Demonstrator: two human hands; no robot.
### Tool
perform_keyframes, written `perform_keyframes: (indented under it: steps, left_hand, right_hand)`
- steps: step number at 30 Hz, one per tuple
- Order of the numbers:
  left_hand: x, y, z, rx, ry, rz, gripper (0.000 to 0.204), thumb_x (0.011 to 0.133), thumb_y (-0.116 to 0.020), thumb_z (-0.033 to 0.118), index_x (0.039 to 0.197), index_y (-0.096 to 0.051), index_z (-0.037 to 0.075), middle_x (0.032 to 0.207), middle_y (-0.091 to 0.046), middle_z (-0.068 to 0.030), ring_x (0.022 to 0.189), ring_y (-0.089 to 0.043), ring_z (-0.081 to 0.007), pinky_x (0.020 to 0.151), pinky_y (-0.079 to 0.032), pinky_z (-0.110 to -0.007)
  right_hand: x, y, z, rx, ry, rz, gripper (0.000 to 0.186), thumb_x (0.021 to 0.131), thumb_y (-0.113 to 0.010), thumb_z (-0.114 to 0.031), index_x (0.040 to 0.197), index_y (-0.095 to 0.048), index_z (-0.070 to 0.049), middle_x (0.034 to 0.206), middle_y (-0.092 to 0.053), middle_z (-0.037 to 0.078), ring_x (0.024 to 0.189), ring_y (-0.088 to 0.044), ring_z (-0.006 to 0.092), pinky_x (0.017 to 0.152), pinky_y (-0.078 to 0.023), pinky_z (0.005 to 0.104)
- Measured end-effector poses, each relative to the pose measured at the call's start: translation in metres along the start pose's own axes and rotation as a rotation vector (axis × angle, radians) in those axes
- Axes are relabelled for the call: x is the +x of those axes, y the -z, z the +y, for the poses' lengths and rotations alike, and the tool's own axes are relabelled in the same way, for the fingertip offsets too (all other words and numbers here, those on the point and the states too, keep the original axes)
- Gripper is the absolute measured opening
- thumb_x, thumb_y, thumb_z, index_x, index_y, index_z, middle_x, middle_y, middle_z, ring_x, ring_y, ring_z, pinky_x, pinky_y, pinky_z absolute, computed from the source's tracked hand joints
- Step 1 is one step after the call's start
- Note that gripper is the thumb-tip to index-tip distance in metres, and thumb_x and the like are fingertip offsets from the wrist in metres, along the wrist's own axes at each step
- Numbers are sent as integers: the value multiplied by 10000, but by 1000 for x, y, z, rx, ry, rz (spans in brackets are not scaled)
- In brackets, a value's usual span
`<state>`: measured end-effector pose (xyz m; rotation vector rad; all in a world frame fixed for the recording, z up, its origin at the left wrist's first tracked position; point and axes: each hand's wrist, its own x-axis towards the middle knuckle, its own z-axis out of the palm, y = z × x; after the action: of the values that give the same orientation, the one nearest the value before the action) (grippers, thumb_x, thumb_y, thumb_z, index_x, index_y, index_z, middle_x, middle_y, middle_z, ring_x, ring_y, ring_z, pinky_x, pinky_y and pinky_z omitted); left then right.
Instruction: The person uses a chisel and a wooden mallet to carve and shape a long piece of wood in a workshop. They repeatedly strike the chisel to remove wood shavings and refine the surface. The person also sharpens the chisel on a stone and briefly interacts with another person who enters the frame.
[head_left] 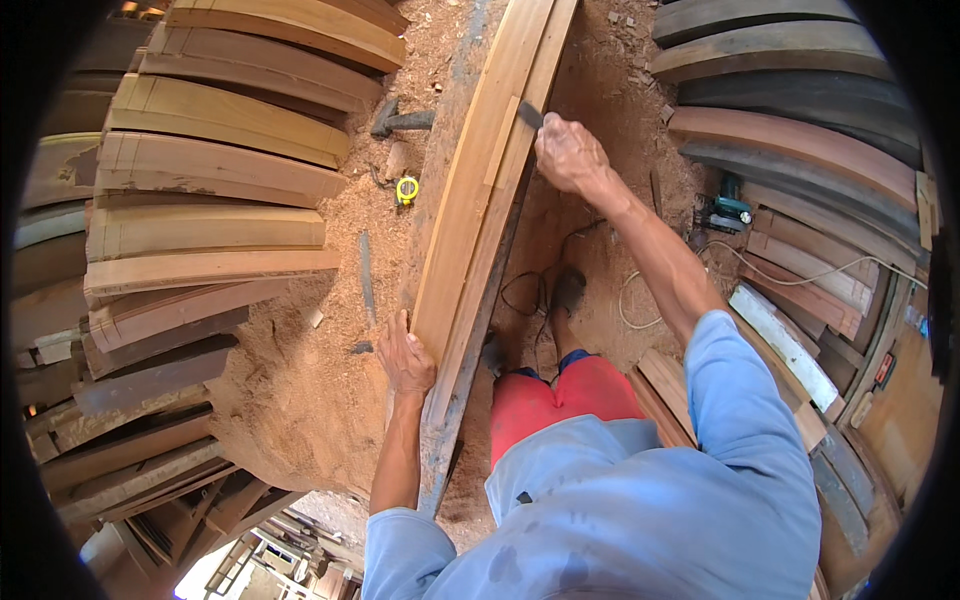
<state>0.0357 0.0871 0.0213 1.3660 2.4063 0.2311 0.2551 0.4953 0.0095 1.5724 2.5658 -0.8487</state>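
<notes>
A long light-brown wooden plank [480, 140] lies lengthwise on a worn, narrow bench [432, 475], with a second board [478, 262] along its right side. Near the far part, a short thin wood strip [501, 142] sits on top. My left hand [406, 358] grips the near left corner of the plank, thumb side against the wood. Above the boards' right edge, my right hand [570, 152] is closed round a tool with a dark flat end [530, 114]. That end is beside the strip's far tip. My fist hides the handle, so its kind is unclear.
Left of the bench, a hammer [400, 121] and a yellow-green tape measure [406, 190] lie among shavings. Stacked curved timbers [215, 165] line the left side, more timbers [780, 50] the right. A teal power tool [728, 208] and a pale cable [632, 310] are at right.
</notes>
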Motion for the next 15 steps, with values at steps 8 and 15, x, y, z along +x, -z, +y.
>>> perform_keyframes:
  steps: [8,15]
  left_hand:
    - [1,-1,-16,-39,-56,-18,544,1080,-278,318,1473,-475,-4,1469,-509,-279,1272,-501,-479,1105,-350,-529]
    - [5,0,-12,-97,-111,-25,549,1093,-254,307,1494,-430,-25,1455,-526,-269,1306,-488,-487,1090,-354,-539]
  right_hand:
    - [-85,-12,-42,178,155,-57,174,917,-592,-133,841,-542,16,711,-676,239,721,-718,428,656,-590,509]
    - [-66,-21,-32,79,142,47,126,822,-655,-95,844,-578,2,672,-661,193,674,-721,337,649,-590,427]
